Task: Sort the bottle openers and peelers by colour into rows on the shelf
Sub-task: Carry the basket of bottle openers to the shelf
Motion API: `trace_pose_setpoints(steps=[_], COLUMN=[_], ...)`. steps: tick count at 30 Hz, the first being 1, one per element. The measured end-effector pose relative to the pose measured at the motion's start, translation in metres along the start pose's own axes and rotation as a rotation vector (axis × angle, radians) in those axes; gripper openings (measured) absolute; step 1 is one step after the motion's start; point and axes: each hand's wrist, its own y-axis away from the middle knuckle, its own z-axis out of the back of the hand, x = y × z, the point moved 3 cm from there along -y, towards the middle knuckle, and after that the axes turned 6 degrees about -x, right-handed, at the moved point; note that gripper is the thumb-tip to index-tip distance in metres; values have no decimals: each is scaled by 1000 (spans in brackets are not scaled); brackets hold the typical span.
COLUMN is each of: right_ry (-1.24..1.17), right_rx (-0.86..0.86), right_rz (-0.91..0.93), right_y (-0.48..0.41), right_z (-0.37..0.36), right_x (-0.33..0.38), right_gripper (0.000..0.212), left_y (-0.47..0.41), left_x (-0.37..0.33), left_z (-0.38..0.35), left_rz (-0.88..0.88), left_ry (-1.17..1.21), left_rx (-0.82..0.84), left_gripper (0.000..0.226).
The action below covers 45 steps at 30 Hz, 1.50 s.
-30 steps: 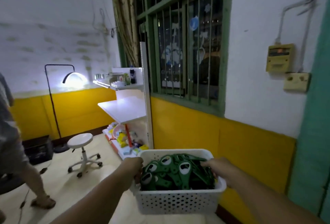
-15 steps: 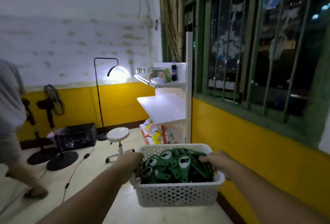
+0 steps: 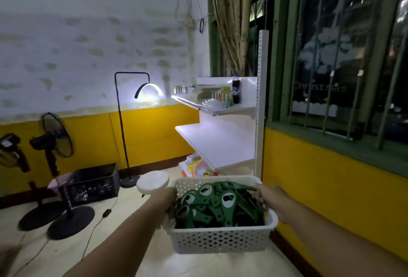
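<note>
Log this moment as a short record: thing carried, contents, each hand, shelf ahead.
Carried: white basket, held off the floor
Contents: green bottle openers, piled loose; peelers cannot be told apart
Left hand: grips the basket's left rim
Right hand: grips the basket's right rim
Shelf: white, ahead beside the window wall; a dark bottle stands on its top board
</note>
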Motion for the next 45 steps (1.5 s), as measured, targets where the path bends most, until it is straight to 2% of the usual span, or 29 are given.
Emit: trace_pose_setpoints(steps=[5,14,19,24,31,36,45], right_ry=[-45,61,46,171,197,145,131], right_rx=[-19,121,177,143,53,-97,-166], right_rz=[-39,12,35,80,62,6,-68], right_y=[-73,-238,-308,-380,-481,-557,-759], right_z=[-75,-226,-320,-414,-539,-572,-603], right_x=[28,103,156,190,235,251,256], right_gripper=[42,41,39,33,44,44,35], left_y=[-102,-296,-394,-519,-712,-815,-984], left_x=[-9,-65,-97,-107,-143,-177,-194], left_z=[9,31,63,89,108,76,-45], left_rz=[38,9,-7,27,36,20,66], left_ry=[7,-92,-34,-36,-131,-248,-284], left_rx=[-27,-105,-120,-118,-67,54,181], left_gripper=[24,15,24,20,28,23,19])
